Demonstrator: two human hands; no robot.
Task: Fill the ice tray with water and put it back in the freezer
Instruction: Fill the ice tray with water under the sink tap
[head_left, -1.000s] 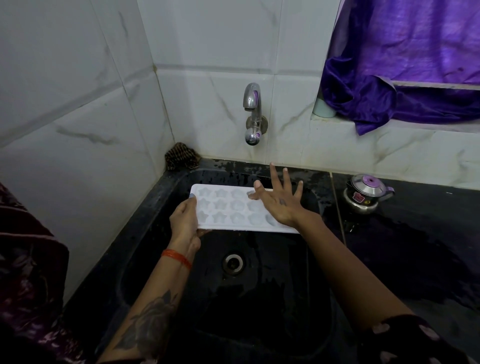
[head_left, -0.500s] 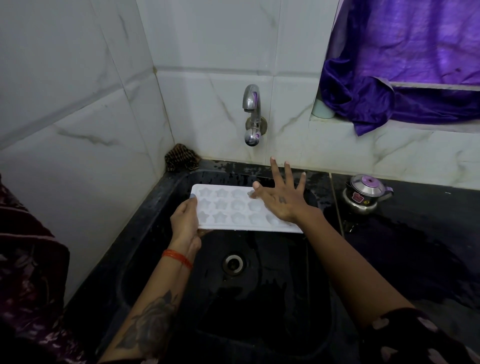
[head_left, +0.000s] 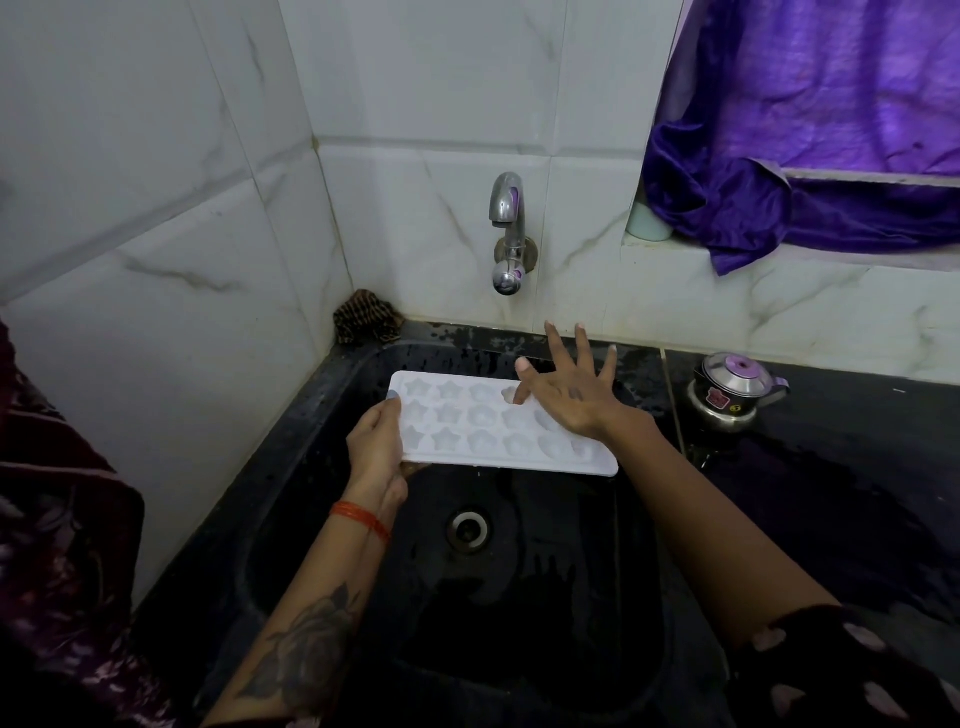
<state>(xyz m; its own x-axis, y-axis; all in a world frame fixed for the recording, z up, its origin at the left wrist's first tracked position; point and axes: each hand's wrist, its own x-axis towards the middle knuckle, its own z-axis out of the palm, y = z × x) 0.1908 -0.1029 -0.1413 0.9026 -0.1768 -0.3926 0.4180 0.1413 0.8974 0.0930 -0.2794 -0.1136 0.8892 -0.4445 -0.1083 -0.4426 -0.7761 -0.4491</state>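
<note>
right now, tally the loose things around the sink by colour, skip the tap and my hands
white: 1, the white plastic ice tray
purple: 1, the purple satin cloth
silver: 1, the small steel kettle with purple lid
brown: 1, the brown scrubber in the corner
pale green: 1, the cup
total: 5

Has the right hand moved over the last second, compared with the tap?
Yes. The right hand, fingers spread above the ice tray, has risen slightly toward the tap; the tray stays over the sink.

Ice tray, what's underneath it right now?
Under the white ice tray lies the black sink basin, with the drain just nearer the camera. The left hand grips its left end; the fingers below are hidden. The tray covers the basin's rear floor.
</note>
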